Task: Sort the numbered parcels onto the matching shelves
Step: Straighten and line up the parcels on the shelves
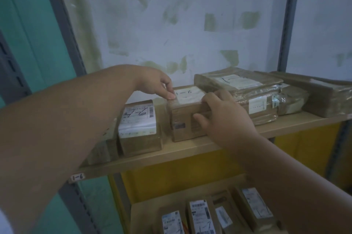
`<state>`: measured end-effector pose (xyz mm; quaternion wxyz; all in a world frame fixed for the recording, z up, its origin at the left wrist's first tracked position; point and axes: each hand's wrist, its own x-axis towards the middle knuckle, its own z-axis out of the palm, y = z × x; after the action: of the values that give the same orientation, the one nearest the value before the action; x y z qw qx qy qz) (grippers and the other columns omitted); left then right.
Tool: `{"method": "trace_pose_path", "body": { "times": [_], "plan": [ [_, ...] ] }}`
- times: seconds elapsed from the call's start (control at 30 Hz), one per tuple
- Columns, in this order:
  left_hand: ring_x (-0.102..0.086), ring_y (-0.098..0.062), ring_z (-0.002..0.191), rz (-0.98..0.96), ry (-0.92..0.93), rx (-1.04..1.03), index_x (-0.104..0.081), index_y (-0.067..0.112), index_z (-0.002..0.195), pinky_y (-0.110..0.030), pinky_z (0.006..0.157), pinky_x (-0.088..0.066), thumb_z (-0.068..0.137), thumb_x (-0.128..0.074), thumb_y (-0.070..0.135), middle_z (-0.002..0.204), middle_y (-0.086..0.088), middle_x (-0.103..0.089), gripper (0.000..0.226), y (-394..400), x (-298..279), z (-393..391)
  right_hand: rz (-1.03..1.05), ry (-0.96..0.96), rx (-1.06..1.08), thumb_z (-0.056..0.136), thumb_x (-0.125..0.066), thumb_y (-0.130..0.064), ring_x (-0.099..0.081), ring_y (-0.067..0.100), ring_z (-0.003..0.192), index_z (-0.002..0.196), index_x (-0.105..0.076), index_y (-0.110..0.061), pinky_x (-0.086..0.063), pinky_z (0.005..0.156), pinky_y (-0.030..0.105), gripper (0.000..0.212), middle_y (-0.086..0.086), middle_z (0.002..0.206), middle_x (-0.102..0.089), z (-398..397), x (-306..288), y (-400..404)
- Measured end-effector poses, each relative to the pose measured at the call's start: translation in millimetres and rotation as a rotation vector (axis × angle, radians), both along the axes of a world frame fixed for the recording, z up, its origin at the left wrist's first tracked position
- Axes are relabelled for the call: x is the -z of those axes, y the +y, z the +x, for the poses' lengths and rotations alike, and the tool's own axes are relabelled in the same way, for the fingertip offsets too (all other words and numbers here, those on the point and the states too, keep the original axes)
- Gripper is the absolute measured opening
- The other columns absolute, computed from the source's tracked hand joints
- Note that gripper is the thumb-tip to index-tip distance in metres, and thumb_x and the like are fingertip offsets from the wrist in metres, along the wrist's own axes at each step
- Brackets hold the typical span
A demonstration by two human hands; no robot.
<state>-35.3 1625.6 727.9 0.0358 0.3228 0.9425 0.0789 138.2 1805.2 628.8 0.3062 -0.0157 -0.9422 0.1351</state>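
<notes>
A brown cardboard parcel (183,119) with "1-6" written on its white top label stands on the wooden shelf (190,150). The shelf's front edge carries a tag reading "1-6" (77,177). My left hand (154,81) reaches over from the left and its fingertips press on the parcel's top left corner. My right hand (221,117) grips the parcel's right end, thumb on the front face and fingers over the top edge.
Another labelled parcel (140,129) stands left of it, partly behind my left forearm. Flat taped parcels (243,91) are stacked to the right. A lower shelf (171,197) holds several small parcels. Grey rack posts (287,24) and a white wall stand behind.
</notes>
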Motion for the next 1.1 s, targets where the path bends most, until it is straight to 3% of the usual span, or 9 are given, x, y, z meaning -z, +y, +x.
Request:
{"method": "trace_pose_path", "body": {
  "times": [0.37,0.63,0.83,0.97,1.1],
  "plan": [
    [-0.055,-0.013,0.115,-0.046,0.05,0.059,-0.072,0.041,0.095,-0.042,0.104,-0.041,0.077,-0.074,0.063,0.106,0.025,-0.06,0.028,-19.4,-1.1,10.1,-0.054,0.019,0.042,0.091,-0.062,-0.052,-0.057,0.022,0.097,0.12,-0.055,-0.027,-0.053,0.08,0.038,0.039,-0.001,0.12,-0.048,17.7,-0.8,-21.3],
    [-0.055,-0.015,0.114,-0.038,0.077,0.08,-0.071,0.046,0.093,-0.048,0.108,-0.04,0.074,-0.071,0.07,0.102,0.028,-0.055,0.031,-21.3,-0.9,5.8,-0.059,0.02,0.048,0.092,-0.062,-0.05,-0.058,0.023,0.097,0.121,-0.055,-0.026,-0.052,0.078,0.037,0.039,-0.001,0.122,-0.048,14.7,-1.7,-22.3],
    [-0.054,-0.015,0.115,-0.065,0.082,0.09,-0.07,0.043,0.098,-0.047,0.108,-0.04,0.077,-0.071,0.067,0.105,0.022,-0.056,0.032,-18.1,-3.3,8.9,-0.057,0.034,0.024,0.092,-0.061,-0.05,-0.057,0.02,0.097,0.125,-0.055,-0.027,-0.054,0.081,0.038,0.041,-0.002,0.123,-0.047,16.9,0.2,-19.5],
    [-0.057,-0.013,0.111,-0.105,0.123,0.104,-0.068,0.036,0.108,-0.039,0.1,-0.044,0.083,-0.07,0.06,0.116,0.014,-0.063,0.035,-8.0,-8.3,15.0,-0.067,0.163,0.023,0.093,-0.059,-0.05,-0.056,0.017,0.1,0.125,-0.055,-0.025,-0.05,0.083,0.034,0.04,-0.003,0.124,-0.05,25.5,-6.1,-4.8],
    [-0.059,-0.011,0.109,-0.049,0.168,0.169,-0.063,0.035,0.116,-0.038,0.098,-0.047,0.085,-0.069,0.058,0.118,0.013,-0.063,0.039,18.9,-16.9,21.2,-0.072,0.2,0.084,0.092,-0.062,-0.046,-0.054,0.02,0.116,0.135,-0.049,-0.026,-0.045,0.088,0.034,0.05,-0.001,0.133,-0.052,32.4,-15.7,29.8]
  ]
}}
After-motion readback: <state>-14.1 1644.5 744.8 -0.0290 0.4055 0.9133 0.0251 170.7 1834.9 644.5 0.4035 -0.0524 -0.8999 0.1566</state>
